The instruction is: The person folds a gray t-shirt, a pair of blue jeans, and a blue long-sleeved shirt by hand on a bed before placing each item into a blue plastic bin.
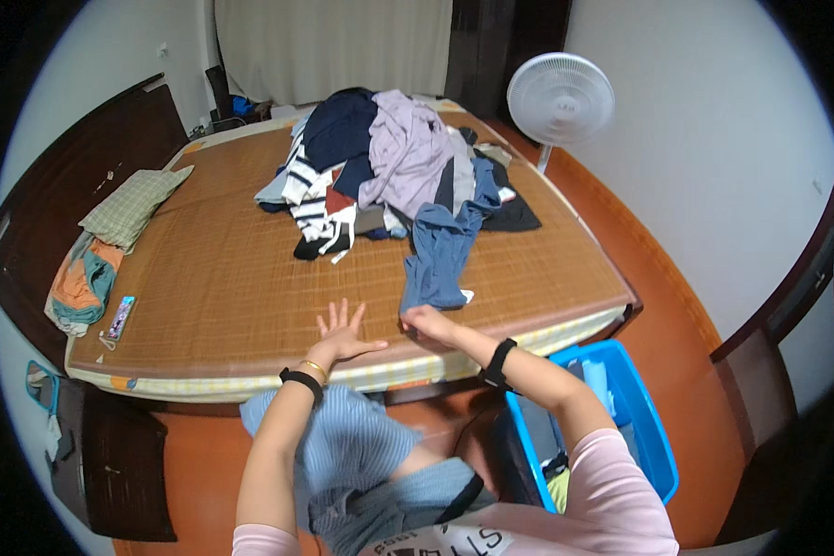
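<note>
My left hand (342,335) rests with fingers spread on the woven mat (208,292), close to the bed's front edge. To its right, my right hand (429,324) has its fingers curled on the near corner of a blue garment (439,257). That garment stretches back over the mat and joins a large heap of clothes. In the heap lie a lilac garment (410,146), a navy garment (339,132) and a black-and-white striped garment (307,187). A small white tag shows at the blue garment's near right edge.
A blue plastic tub (657,445) with clothes inside stands on the floor at right. A white fan (561,101) is beyond the bed's right side. A checked pillow (135,205), an orange-and-teal cloth (87,281) and a phone (121,317) lie at left, above a dark nightstand (121,472).
</note>
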A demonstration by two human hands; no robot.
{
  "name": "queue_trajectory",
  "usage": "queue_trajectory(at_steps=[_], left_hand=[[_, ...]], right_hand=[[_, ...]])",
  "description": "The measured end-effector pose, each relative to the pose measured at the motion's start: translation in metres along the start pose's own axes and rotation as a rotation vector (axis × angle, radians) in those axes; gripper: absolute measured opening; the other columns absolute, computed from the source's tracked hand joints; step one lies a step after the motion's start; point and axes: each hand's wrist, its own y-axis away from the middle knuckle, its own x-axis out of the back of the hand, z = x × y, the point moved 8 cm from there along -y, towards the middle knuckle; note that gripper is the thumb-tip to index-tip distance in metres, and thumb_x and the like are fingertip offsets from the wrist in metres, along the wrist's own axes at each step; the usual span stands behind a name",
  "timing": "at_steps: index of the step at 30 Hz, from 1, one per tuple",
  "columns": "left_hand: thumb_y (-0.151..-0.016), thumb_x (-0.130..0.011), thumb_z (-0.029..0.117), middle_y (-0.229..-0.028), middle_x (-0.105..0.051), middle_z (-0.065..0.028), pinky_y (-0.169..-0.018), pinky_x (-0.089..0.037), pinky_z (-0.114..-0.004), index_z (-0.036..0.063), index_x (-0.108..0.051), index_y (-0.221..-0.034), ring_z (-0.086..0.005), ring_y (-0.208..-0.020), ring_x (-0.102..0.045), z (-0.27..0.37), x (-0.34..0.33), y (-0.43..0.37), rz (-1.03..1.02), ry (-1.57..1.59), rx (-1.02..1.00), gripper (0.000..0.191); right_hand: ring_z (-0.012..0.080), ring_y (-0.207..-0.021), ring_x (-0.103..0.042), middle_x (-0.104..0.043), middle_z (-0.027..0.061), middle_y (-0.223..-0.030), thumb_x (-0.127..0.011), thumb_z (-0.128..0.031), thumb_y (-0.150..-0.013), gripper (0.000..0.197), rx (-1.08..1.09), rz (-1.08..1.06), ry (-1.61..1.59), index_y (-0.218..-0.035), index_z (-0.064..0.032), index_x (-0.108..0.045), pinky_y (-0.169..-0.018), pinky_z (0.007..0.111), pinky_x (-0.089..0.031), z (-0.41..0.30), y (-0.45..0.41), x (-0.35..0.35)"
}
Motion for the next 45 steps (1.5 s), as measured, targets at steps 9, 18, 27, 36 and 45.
queue_trajectory(at_steps=[9, 18, 27, 36, 45], left_hand=[[-0.073, -0.073, 0.036, -0.114, -0.056, -0.0154, -0.091, -0.042, -0.043, 0.0067, -0.04, -0.13, -0.0224, -0.104, -0.055, 0.021, -0.012, 0.041, 0.263, 0.822, -0.406, 0.071], [-0.089, -0.054, 0.017, -0.065, -0.049, -0.011, -0.053, -0.037, -0.032, 0.0034, -0.041, -0.087, -0.0184, -0.059, -0.049, 0.004, 0.047, 0.079, 0.574, 0.564, -0.347, 0.019], [-0.084, -0.05, 0.009, -0.078, -0.048, -0.0223, -0.069, -0.042, -0.043, -0.0014, -0.043, -0.092, -0.0388, -0.075, -0.051, -0.141, 0.117, 0.118, 1.111, 0.434, 0.106, 0.014], [-0.09, -0.034, 0.055, -0.151, -0.006, -0.0108, -0.105, -0.002, -0.062, 0.024, -0.017, -0.143, -0.0374, -0.138, -0.001, -0.135, 0.01, 0.071, 0.202, 0.003, 0.16, 0.064], [-0.088, -0.032, 0.061, -0.152, 0.0, -0.0087, -0.108, -0.002, -0.056, 0.0257, -0.011, -0.144, -0.0379, -0.138, 0.003, -0.136, 0.016, 0.062, 0.102, -0.018, 0.202, 0.07]], right_hand=[[0.0133, -0.063, -0.051, -0.054, 0.0034, -0.072, -0.055, -0.025, -0.085, 0.022, 0.333, -0.185, -0.145, -0.079, -0.0042, -0.057, -0.06, 0.026, -0.044, -0.109, 0.039, -0.083], [0.0382, -0.106, -0.05, -0.046, 0.0211, -0.126, -0.057, -0.002, -0.069, 0.061, 0.461, 0.33, 0.728, -0.127, -0.0157, -0.046, -0.088, 0.044, -0.044, -0.074, 0.058, -0.051], [0.0352, -0.086, -0.061, -0.064, 0.0184, -0.09, -0.046, 0.001, -0.071, 0.035, 0.299, 0.775, 0.368, -0.098, -0.012, -0.063, -0.075, 0.044, -0.048, -0.094, 0.034, 0.116], [0.0348, -0.135, -0.016, -0.025, 0.0138, -0.144, -0.049, -0.054, -0.081, 0.052, -0.012, 0.367, 1.01, -0.127, -0.0295, -0.046, -0.1, 0.065, -0.017, 0.016, 0.012, 0.056], [0.027, -0.127, -0.035, -0.039, 0.0046, -0.136, -0.061, -0.023, -0.079, 0.04, 0.08, 0.554, 1.208, -0.117, -0.0211, -0.051, -0.095, 0.055, -0.034, 0.013, 0.048, 0.089]])
